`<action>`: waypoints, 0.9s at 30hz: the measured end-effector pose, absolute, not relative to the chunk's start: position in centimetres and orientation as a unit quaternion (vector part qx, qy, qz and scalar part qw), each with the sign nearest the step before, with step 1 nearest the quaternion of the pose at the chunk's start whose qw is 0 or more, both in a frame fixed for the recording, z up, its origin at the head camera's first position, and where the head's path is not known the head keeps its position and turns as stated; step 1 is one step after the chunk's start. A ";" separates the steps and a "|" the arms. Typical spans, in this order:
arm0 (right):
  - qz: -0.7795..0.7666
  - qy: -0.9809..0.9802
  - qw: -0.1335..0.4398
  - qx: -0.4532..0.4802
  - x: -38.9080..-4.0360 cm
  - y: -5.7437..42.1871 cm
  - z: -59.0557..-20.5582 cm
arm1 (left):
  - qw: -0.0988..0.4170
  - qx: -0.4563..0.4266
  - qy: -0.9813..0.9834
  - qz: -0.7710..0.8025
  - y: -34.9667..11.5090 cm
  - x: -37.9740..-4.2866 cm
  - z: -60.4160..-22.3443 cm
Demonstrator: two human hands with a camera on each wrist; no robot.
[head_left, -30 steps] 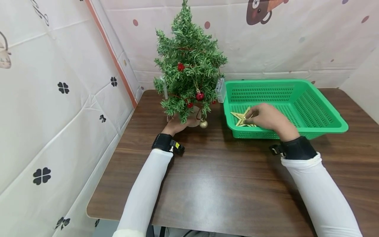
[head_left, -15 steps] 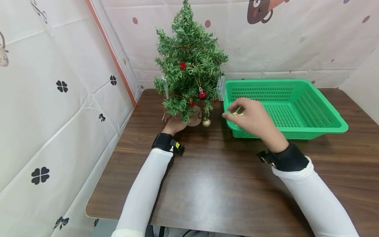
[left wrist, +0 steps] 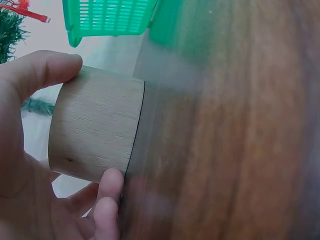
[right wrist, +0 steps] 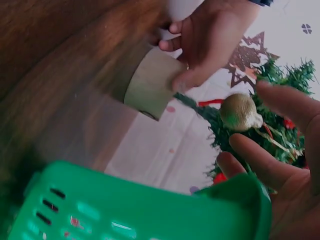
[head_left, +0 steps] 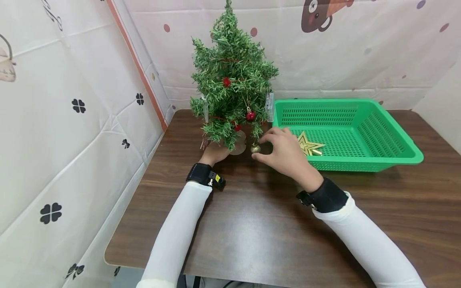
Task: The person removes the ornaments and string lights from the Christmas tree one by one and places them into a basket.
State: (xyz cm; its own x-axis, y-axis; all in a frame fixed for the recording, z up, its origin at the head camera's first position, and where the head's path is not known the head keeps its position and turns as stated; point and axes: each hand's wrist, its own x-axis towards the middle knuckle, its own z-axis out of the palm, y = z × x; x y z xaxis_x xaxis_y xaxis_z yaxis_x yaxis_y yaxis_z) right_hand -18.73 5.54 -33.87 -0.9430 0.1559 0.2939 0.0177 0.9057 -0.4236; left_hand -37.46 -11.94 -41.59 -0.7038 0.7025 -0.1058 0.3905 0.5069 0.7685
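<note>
A small artificial Christmas tree (head_left: 230, 76) stands on a round wooden base (left wrist: 97, 122). My left hand (head_left: 215, 153) grips that base, thumb on one side and fingers curled round the other. From a low branch hangs a gold ball ornament (head_left: 255, 148), near the tabletop. My right hand (head_left: 284, 155) is beside it, thumb and fingers spread on the ornament's near side. The right wrist view has the gold ball (right wrist: 238, 112) between the parted fingers, with no grip visible. A gold star (head_left: 309, 145) lies in the green basket (head_left: 363, 163).
A red ball (head_left: 250, 116) and a red pompom (head_left: 226, 82) hang on the tree. Clear plastic pieces (head_left: 269, 107) are at its sides. The basket stands right of the tree on the brown wooden table (head_left: 245, 224), with printed cloth (head_left: 345, 60) behind.
My right hand has let go of the gold star in the basket and moved left to the gold ball. My left hand stays on the base; the tree has shifted slightly right.
</note>
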 end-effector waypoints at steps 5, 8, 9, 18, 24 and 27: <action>0.199 -0.962 0.180 -0.050 -19.2 5.1 -34.3 | 0.190 0.341 0.844 0.369 -11.9 -37.7 -41.4; 0.207 -0.961 0.176 -0.055 -19.3 5.0 -34.3 | 0.183 0.335 0.855 0.351 -11.9 -37.7 -41.3; 0.213 -0.960 0.175 -0.056 -19.2 5.0 -34.3 | 0.182 0.331 0.861 0.341 -11.9 -37.6 -41.2; 0.245 -0.949 0.192 -0.054 -18.7 5.2 -33.5 | 0.193 0.309 0.877 0.313 -11.8 -37.4 -41.0; 0.246 -0.943 0.218 -0.056 -18.3 5.3 -32.7 | 0.180 0.314 0.876 0.317 -11.7 -37.4 -41.3; 0.244 -0.941 0.229 -0.055 -18.1 5.4 -32.2 | 0.165 0.324 0.872 0.328 -11.6 -37.5 -41.5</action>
